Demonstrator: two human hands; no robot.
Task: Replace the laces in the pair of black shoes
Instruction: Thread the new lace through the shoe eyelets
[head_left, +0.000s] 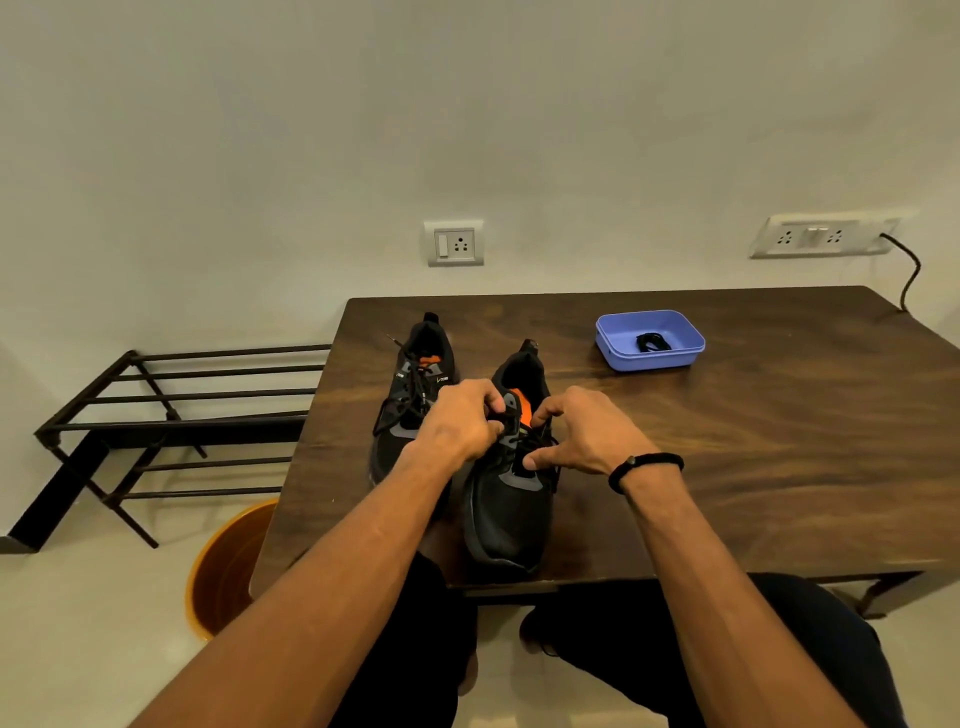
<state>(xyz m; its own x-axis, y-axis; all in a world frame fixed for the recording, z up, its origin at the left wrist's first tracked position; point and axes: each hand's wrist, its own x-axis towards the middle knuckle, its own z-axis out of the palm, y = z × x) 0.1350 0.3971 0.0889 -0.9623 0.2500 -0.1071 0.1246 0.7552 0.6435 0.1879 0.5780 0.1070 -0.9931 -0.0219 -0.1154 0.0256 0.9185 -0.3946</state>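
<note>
Two black shoes with orange lining stand on the wooden table (727, 441), toes toward me. The near shoe (506, 514) sits at the front edge. My left hand (460, 423) pinches its black lace near the top eyelets on the left side. My right hand (582, 434) pinches the lace on the right side, thumb resting on the upper. The far shoe (415, 400) lies to the left, its black lace loose over the tongue. A coiled black lace (652, 342) lies in a purple tray (623, 340).
A black metal shoe rack (171, 415) stands left of the table. An orange bucket (228, 566) sits on the floor by the table's front-left corner. Wall sockets and a dark cable (909, 275) are behind the table.
</note>
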